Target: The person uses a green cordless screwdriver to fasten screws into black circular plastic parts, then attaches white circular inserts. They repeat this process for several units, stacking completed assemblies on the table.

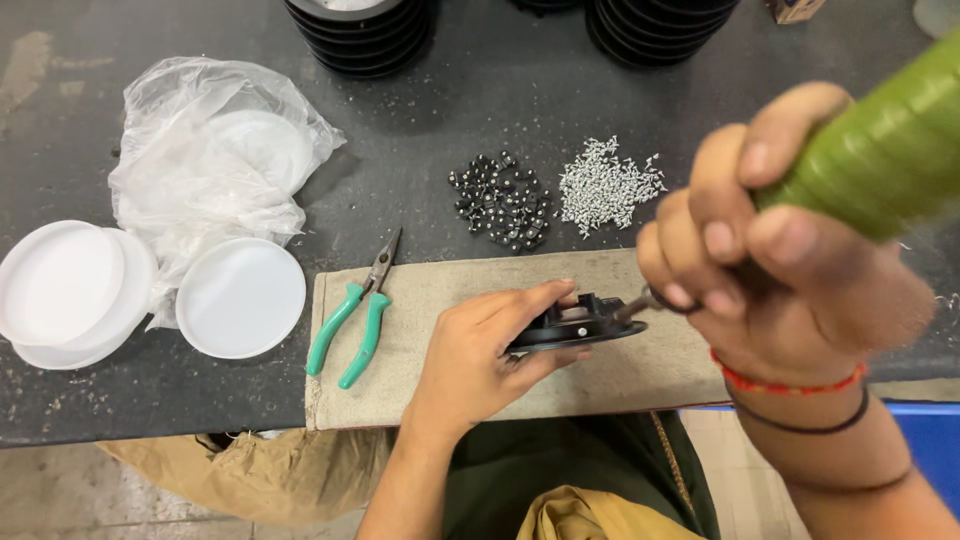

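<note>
The left hand (480, 350) lies palm-down with its fingers curled around the near rim of a black round plastic part (578, 323), pinning it flat against a beige cloth mat (440, 300), which seems to keep it from turning or sliding. The right hand (780, 260), raised close to the camera and blurred, is wrapped tightly around the green handle of a screwdriver (880, 150); the wrist is cocked so the tool slants down and to the left, its metal tip meeting the top of the black part just beside the left fingertips. Red and dark thread bands circle the right wrist. Just beyond the hands, within easy reach on the dark desk (450, 130), sit a small heap of black screws (500, 200) and a heap of silver screws (608, 185). To the left of the left hand, green-handled pliers (355, 320) rest partly on the mat. Farther left lie white round discs (240, 297) and a crumpled clear plastic bag (215, 150) holding more. Beyond the screws, at the desk's far edge, stand stacks of black ribbed housings (365, 35).
</note>
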